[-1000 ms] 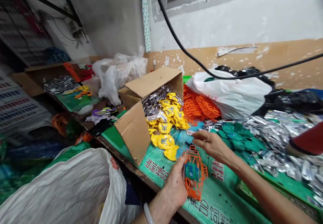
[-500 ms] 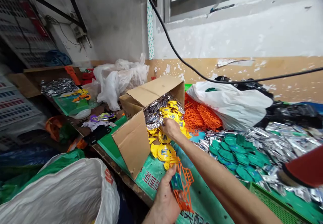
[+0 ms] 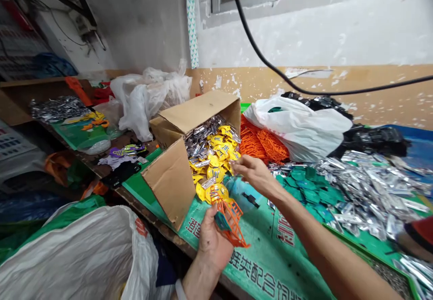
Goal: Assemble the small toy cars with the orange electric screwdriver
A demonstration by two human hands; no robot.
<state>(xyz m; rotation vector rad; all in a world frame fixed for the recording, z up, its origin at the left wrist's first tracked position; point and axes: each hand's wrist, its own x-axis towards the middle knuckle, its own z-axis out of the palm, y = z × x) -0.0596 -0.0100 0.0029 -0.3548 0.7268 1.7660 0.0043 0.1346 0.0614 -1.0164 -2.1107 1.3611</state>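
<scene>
My left hand is closed around an orange plastic lattice piece with a small teal piece against it, just in front of a tipped cardboard box. From the box's open side spill yellow printed pieces and silver packets. Beside that spill, on its right, is my right hand. Its fingers are drawn together at the edge of the yellow pieces, and what they hold, if anything, is too small to name. A small black item lies on the sheet below it.
Orange netting and a white plastic bag stand behind. Right of my hand lie teal pieces, silver packets and a green tray. A white sack gapes at the lower left. Another person's arm shows at right.
My right hand has come out of the box's spill and moved right. My left hand keeps the orange piece, now turned and held closer to the yellow pieces. The view has shifted.
</scene>
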